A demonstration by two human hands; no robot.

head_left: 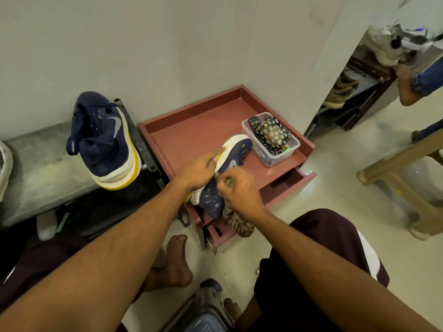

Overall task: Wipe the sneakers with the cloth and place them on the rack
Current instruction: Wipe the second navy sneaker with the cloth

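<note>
Left hand [199, 172] holds sneaker [236, 153]; right hand [239, 188] pinches cloth [237, 222] at cabinet [189, 133] edge.

Cloth [236, 220] top under right hand [239, 188].

The nearer navy mesh sneaker [214, 202] had a white sole edged in yellow and a grey swoosh. The second navy sneaker [103, 144] on the mottled grey ledge [36, 164] matched it: navy laces, grey swoosh, white sole, yellow band. The crumpled striped cloth [237, 221] ran brown and beige. The square tray-topped cabinet [191, 133] was dull brick red. In the clear plastic box [272, 159], a black remote [253, 121] bore coloured buttons, and a dark fabric pouch [273, 135] was printed with small white daisies. The maroon shorts [323, 236] had a white side stripe.
</note>
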